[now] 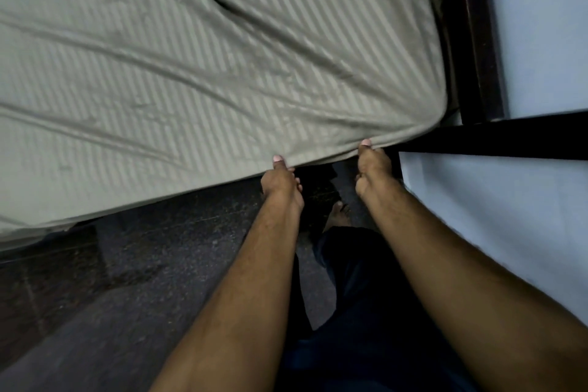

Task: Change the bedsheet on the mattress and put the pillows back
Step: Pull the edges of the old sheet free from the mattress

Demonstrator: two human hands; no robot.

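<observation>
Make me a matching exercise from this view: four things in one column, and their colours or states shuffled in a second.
Things:
1. bedsheet
2. bed frame
3. left hand
4. floor

Descriptions:
A. dark wood
B. pale green, striped, creased
C. dark, speckled
D. grips the sheet's edge, thumb on top

Pairs: 1-B, 2-A, 3-D, 4-C
</observation>
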